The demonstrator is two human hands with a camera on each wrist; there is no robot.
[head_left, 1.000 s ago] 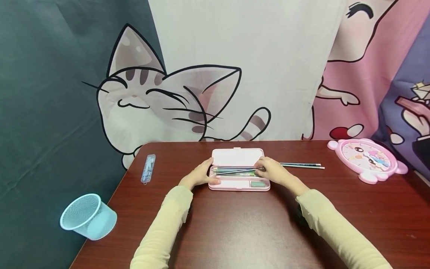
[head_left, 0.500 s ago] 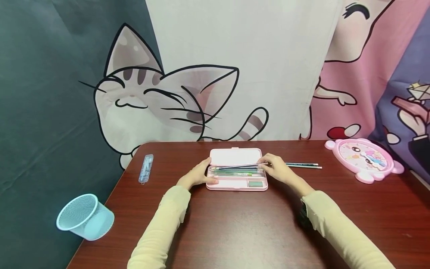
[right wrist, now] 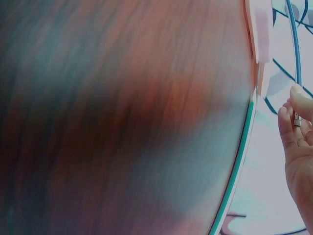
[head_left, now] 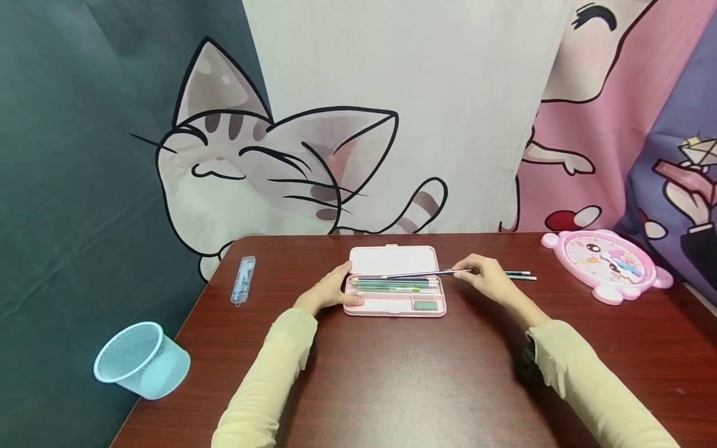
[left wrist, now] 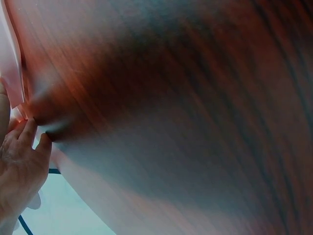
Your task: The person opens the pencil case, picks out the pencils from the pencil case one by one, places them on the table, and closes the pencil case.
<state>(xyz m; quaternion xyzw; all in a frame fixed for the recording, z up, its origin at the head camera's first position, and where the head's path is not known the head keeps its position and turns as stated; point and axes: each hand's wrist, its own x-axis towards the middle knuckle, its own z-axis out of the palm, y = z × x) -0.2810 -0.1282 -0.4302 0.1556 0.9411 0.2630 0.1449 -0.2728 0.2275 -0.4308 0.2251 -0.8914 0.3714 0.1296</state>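
Note:
An open pink pencil case (head_left: 392, 309) lies on the table, its lid folded back. Several pencils (head_left: 392, 283) fill its long compartment and a green eraser (head_left: 426, 305) sits in the small one. My left hand (head_left: 330, 292) grips the case's left end, thumb on the front part; in the left wrist view the hand (left wrist: 22, 161) is at the case's edge. Between thumb and fingers my right hand (head_left: 486, 278) pinches a dark pencil (head_left: 417, 274) near its end, the tip reaching back over the case. The right wrist view shows that pencil (right wrist: 296, 49) held upright in frame.
Two pencils (head_left: 518, 276) lie on the table behind the right hand. A pink clock (head_left: 610, 261) is at the far right. On the left are a slim clear-blue case (head_left: 243, 280) and a light-blue mesh basket (head_left: 168, 370) at the table's edge.
My right hand has drawn the dark pencil up out of the case and moved right with it. The left hand keeps its hold on the case.

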